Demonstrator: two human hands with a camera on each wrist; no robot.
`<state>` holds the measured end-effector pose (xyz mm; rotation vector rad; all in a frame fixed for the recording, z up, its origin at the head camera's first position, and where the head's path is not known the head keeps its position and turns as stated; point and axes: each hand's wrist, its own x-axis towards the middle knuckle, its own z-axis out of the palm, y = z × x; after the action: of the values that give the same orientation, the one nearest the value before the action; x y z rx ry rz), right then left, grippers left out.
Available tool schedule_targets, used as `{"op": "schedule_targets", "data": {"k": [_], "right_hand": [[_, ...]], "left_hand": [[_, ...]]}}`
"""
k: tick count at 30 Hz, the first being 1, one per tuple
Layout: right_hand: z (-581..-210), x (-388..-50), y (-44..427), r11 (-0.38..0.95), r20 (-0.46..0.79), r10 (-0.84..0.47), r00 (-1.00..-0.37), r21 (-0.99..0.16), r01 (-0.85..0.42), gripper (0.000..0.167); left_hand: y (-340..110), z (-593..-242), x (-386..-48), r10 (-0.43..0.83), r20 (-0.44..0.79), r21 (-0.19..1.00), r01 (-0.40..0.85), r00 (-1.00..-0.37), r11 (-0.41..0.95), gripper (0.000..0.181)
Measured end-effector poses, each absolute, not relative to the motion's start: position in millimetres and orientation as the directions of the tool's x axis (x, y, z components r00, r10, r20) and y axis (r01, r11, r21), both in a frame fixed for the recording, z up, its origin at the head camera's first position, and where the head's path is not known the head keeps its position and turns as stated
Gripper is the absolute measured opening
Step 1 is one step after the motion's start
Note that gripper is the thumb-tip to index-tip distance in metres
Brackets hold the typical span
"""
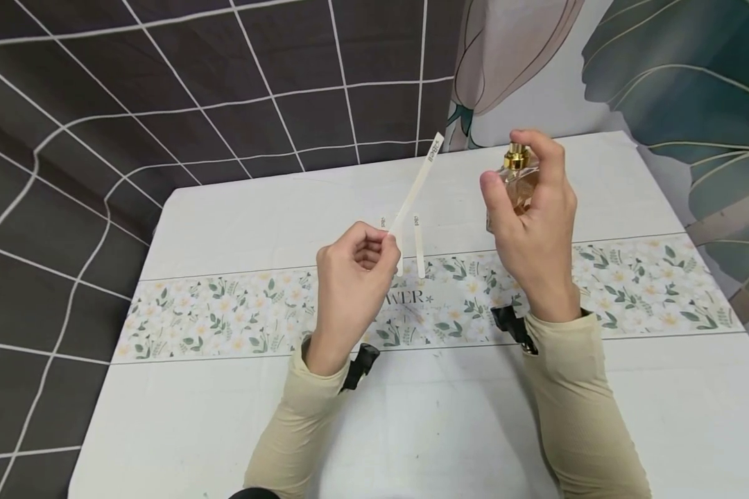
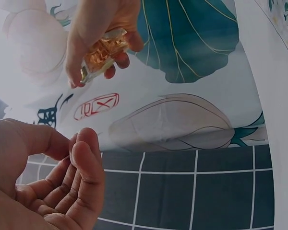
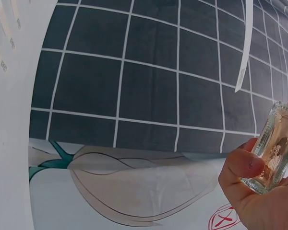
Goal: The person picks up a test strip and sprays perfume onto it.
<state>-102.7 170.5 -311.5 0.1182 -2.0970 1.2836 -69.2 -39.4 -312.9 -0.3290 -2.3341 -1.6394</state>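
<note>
My left hand (image 1: 357,284) pinches the lower end of a white paper scent strip (image 1: 415,187) between thumb and forefinger. The strip slants up and to the right, with dark lettering near its top. My right hand (image 1: 537,235) grips a clear glass perfume bottle (image 1: 520,188) of amber liquid, its forefinger on the gold spray top (image 1: 517,154). A gap separates bottle and strip. The bottle (image 3: 278,143) and the held strip (image 3: 246,52) also show apart in the right wrist view. In the left wrist view, the fingers hide the held strip.
More paper strips (image 1: 419,246) lie on the white table (image 1: 225,416), partly behind the left hand. A floral printed band (image 1: 225,312) crosses the tabletop. Behind stand a dark grid-patterned cloth (image 1: 299,69) and a leaf-printed curtain (image 1: 693,90).
</note>
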Motion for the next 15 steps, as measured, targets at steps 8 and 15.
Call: {"op": "schedule_targets", "data": {"k": [8,15], "right_hand": [[-311.3,-102.6,170.8,0.507,0.578,0.237,-0.781,-0.759,-0.408,0.043],[-311.2,-102.1,171.6,0.518,0.583,0.213,-0.784,-0.748,-0.415,0.043]], "left_hand": [[-39.0,-313.1,-69.3,0.029,0.338,0.885,0.328,-0.941,0.331,0.01],[-39.1,-313.1,-69.8,0.034,0.339,0.883,0.33,-0.94,0.333,0.01]]}}
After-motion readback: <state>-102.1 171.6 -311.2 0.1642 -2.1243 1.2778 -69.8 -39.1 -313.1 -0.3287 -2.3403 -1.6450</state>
